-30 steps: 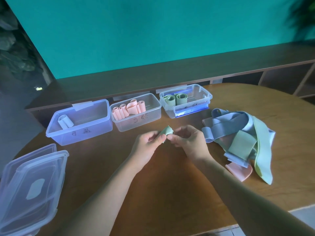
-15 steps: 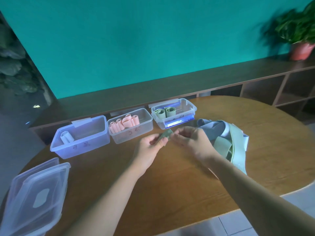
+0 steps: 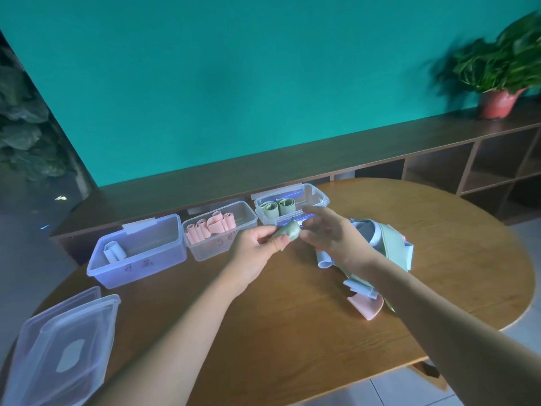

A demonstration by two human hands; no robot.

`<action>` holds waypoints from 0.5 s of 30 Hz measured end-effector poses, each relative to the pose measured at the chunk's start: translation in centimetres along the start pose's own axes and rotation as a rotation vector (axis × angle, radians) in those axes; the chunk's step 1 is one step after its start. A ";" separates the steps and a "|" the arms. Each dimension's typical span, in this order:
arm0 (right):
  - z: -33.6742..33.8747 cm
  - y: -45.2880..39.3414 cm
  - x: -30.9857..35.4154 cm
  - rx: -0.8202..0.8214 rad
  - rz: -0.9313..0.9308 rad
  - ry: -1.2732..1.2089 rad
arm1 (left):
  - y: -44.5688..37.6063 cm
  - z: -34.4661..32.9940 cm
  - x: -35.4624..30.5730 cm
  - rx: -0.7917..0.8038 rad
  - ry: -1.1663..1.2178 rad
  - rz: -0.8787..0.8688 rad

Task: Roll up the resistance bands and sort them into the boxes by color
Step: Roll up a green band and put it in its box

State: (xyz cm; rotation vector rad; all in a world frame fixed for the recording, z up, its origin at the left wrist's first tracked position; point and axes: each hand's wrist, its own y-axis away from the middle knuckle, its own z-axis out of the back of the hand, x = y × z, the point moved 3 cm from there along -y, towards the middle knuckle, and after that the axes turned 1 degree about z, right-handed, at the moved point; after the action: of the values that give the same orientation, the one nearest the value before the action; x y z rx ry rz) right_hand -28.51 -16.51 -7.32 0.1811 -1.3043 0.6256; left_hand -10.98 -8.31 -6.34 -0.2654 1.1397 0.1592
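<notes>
Both hands meet just above the middle of the frame, pinching one small pale-green rolled rubber resistance band between them: the left hand grips it from below-left with thumb and fingers closed around the roll, and the right hand pinches its upper-right end. The roll looks tight and nearly finished, with only a short tail at its lower edge.

What has changed over the last second is mostly position. The hands and the roll have moved up the frame and now sit directly in front of the clear plastic box holding two green rolls, whereas a second ago they worked lower, over bare tabletop. The view has also swung upward (a potted green plant now shows at the upper right). That suggests the rolling step is about done and the drop into the green box is next.

To the left of that box stand the clear box of pink rolls and the bluish box with one pale-blue roll. Right of the hands, partly behind the right forearm, lies the loose heap of unrolled blue, green and pink bands, so plenty remains. Stacked clear lids rest at the lower left.
</notes>
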 end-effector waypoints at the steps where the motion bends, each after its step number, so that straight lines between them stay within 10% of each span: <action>1: 0.3 -0.2 0.1 0.029 -0.007 -0.044 | -0.4 0.1 0.0 0.014 -0.015 -0.006; 15: 2.7 -9.5 -1.6 0.046 -0.056 -0.117 | -10.4 -0.8 2.2 0.058 -0.043 -0.018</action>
State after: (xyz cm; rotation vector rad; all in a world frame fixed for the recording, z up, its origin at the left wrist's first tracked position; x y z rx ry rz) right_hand -25.95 -26.12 -6.03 0.2948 -1.3935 0.6053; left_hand -8.10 -18.53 -7.33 -0.2197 1.0969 0.1149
